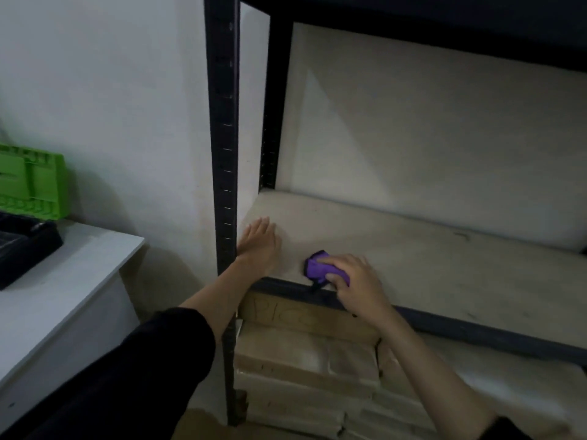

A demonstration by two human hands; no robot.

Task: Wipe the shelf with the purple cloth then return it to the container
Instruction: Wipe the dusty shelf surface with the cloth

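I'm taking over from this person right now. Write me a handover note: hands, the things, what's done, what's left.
Left hand: open, flat on the shelf board beside the front left post.
Right hand: grips the purple cloth, pressed on the board near its front edge.
Done: the cloth is on the shelf; how much is wiped cannot be told.
Left: wipe the board, then return the cloth to the container, probably the black box with the green lid on the white table at left.
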